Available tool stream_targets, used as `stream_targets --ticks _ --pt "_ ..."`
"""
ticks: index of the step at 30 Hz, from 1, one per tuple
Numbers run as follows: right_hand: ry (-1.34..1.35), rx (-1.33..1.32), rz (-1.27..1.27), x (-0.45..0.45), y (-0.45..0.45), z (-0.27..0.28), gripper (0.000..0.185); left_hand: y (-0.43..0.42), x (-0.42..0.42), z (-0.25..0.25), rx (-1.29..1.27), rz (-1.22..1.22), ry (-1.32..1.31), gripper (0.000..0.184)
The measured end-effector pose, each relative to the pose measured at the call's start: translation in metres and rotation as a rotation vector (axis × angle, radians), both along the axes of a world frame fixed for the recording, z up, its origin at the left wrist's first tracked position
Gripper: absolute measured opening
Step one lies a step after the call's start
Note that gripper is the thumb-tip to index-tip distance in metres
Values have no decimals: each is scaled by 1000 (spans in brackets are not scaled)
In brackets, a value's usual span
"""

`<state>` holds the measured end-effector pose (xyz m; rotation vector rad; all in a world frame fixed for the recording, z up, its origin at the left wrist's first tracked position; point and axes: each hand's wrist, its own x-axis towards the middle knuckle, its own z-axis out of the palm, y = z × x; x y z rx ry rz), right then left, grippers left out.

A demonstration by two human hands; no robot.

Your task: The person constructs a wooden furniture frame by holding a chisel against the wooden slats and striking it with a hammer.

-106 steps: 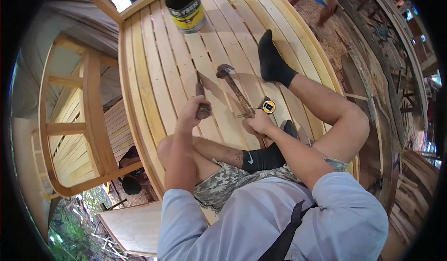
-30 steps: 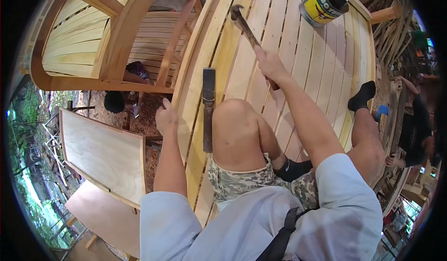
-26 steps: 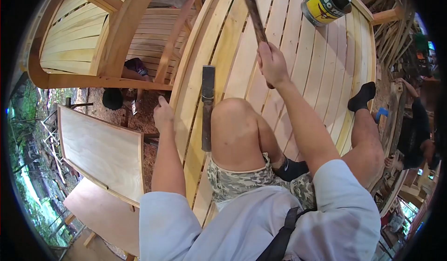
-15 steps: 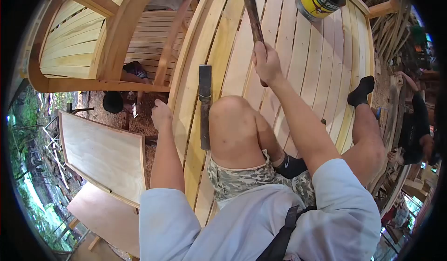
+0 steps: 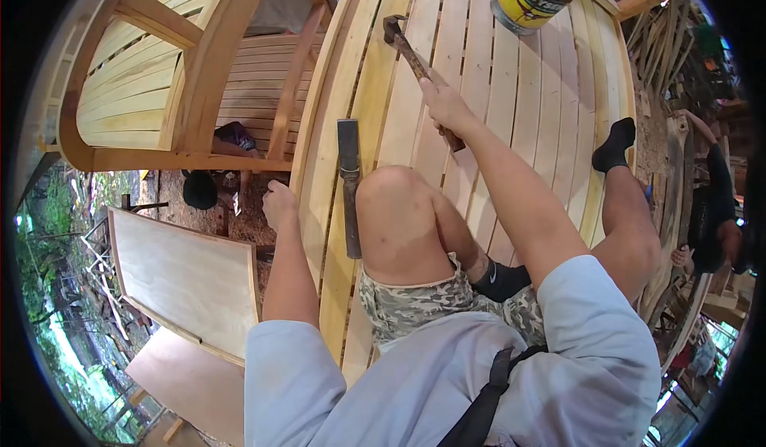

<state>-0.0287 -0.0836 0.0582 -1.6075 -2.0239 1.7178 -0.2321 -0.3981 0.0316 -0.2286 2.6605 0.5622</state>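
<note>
My right hand (image 5: 448,110) is closed round the wooden handle of a claw hammer (image 5: 412,58). The hammer's head is low over a yellowish slat, and I cannot tell whether it touches. Beneath it spreads a panel of pale wooden slats (image 5: 499,72) on which I sit. At the panel's left edge my left hand (image 5: 279,205) is closed, fingers curled; whatever it may hold is hidden. Left of my bent knee lies a second tool, a heavy hammer with a dark flat metal head (image 5: 349,144), its handle pointing toward me.
A paint can (image 5: 531,4) stands on the slats at the upper right. Slatted wooden furniture (image 5: 144,160) rises at the left, a person partly visible behind it. A framed board (image 5: 187,267) leans below. Another person (image 5: 710,208) is at the far right.
The hammer in my right hand has swung down, its head now lower and further left. My left hand has shifted only slightly. The view has moved a little.
</note>
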Motion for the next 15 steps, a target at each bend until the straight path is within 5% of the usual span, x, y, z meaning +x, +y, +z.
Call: stream_targets --ticks 6,9,11,15 --pt "53 75 -53 -1 -14 19 61 6 1 12 -7 10 -1 67" --pt "144 144 -54 -3 -17 17 50 8 3 9 -35 19 11 66" --pt "354 390 -75 -2 -20 6 52 6 2 8 -20 1 22 66" --pt "272 464 -21 2 -17 2 60 4 -2 2 -25 -6 16 67"
